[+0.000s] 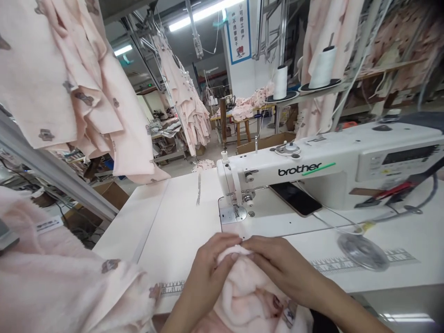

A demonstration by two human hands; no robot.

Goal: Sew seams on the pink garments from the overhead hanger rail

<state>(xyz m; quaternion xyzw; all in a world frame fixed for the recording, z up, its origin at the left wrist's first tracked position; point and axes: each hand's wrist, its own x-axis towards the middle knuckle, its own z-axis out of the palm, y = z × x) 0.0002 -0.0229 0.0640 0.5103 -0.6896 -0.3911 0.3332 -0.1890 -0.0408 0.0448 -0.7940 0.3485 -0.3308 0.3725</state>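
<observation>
Both hands meet at the front edge of the sewing table [187, 231], just before the needle area of a white sewing machine [333, 162]. My left hand [217, 259] is closed on the folded edge of a pale pink fleece cloth [243, 296]. From the other side my right hand [272, 256] pinches the same edge, its fingertips close to the left ones. The cloth bunches up below the hands, with a printed bear figure on it. A little beyond the fingers lies the metal needle plate [234, 213], under the presser foot.
A phone [296, 199] with a white cable lies under the machine arm. A clear round dish [363, 251] sits on a printed ruler strip at the right. More pink fleece [69, 273] fills the lower left; garment pieces [86, 83] hang above. Thread cones [322, 67] stand behind the machine.
</observation>
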